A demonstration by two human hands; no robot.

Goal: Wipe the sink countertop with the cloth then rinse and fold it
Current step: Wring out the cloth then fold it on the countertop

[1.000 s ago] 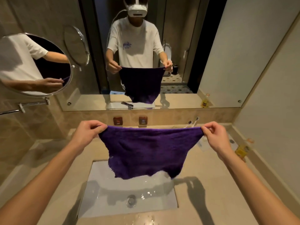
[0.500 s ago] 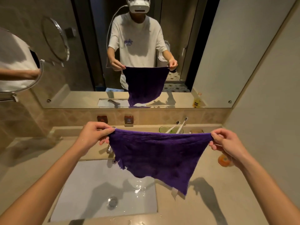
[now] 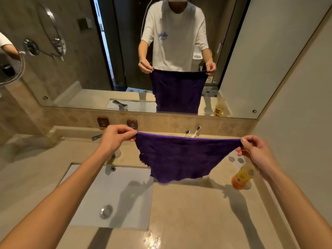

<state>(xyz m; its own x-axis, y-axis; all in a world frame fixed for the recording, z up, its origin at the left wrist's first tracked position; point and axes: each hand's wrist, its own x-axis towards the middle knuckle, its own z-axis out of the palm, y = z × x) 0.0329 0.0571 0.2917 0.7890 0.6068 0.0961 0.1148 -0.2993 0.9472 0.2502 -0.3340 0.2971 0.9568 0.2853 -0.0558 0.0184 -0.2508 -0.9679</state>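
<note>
A purple cloth [image 3: 181,157] hangs spread out in the air, its lower edge just above the beige countertop [image 3: 194,212] to the right of the white sink [image 3: 115,196]. My left hand [image 3: 115,139] pinches the cloth's top left corner. My right hand [image 3: 255,150] pinches its top right corner. The top edge is stretched nearly straight between them. The countertop near the front edge glistens wet.
An orange bottle [image 3: 242,175] stands on the counter under my right wrist. The tap [image 3: 115,155] is behind the sink, partly hidden by my left arm. Toothbrushes [image 3: 193,132] stand at the back ledge. A wall mirror [image 3: 161,51] reflects the person and cloth.
The cloth and both hands have shifted right, from over the sink to over the counter beside it. The view has turned right with them.
</note>
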